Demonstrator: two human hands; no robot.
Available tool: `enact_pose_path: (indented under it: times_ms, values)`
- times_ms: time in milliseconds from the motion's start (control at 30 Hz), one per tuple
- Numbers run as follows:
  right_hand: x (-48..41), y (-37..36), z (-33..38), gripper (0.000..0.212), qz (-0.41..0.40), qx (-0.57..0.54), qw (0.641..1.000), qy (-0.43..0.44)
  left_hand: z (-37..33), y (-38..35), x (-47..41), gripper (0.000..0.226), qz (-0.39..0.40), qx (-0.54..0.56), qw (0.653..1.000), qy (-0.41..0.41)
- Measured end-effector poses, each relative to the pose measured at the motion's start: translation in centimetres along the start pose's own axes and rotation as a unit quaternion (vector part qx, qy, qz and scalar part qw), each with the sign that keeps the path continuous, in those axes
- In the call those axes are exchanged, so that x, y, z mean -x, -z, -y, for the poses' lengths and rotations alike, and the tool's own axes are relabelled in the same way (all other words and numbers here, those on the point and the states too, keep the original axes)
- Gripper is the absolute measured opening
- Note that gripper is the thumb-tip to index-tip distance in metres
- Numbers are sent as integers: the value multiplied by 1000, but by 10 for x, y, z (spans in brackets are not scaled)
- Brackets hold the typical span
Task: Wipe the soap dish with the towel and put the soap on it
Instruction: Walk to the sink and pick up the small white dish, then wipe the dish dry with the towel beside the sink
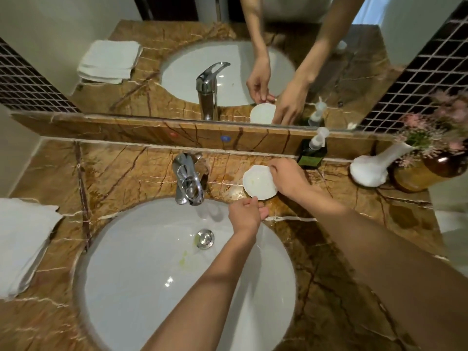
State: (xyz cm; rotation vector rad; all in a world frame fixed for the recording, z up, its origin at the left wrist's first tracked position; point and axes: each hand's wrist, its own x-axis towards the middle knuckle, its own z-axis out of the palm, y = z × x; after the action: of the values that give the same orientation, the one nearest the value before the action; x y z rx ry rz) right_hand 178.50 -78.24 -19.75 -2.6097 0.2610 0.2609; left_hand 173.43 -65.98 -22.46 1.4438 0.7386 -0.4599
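Fingers (274, 171) of right hand (288, 177) curled over dish (258, 182) far-right rim, pinching it; left hand (244, 214) fingertips pressed together on near rim. Dish on counter (121, 173), right of tap (188, 182), just beyond basin (141, 249). Towels (22, 239) well apart, far left. Soap not visible. Risks judged: smooth dish slipping from a two-edge hold and chipping on stone or dropping into basin; residue smearing.

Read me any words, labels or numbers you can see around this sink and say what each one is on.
No text here can be read.
Pump bottle: green label, print too blurred to read.
Backsplash: a red dot and a blue dot, no letters visible.
Tap, soap dish, towels, vase: no markings visible.
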Motion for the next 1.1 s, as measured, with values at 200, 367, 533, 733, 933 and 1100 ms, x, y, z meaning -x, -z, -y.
enact_pose_path:
  times_ms: [200, 367, 533, 733, 933, 1100]
  values:
    - [-3, -2, -4, 30, -5, -44, 999, -28, -2, -4, 0, 21, -6, 42, 999, 11]
    - [0, -3, -5, 24, -11, -57, 997, -41, 1, -8, 4, 19, -17, 44, 999, 13]
    - [9, -2, -3, 23, -15, -56, 998, -34, 7, -5, 13, 12, -28, 36, 999, 0]
    - [23, -7, 6, 21, -4, -53, 998, -22, 15, 9, 31, 10, -42, 63, 997, 3]
    - [42, -21, 20, 26, 29, -46, 999, 4, 29, 32, 52, 19, -59, 107, 992, 21]
    - [59, -35, 40, 33, 67, 1, 997, 47, 38, 57, 70, 19, -57, 182, 979, 68]
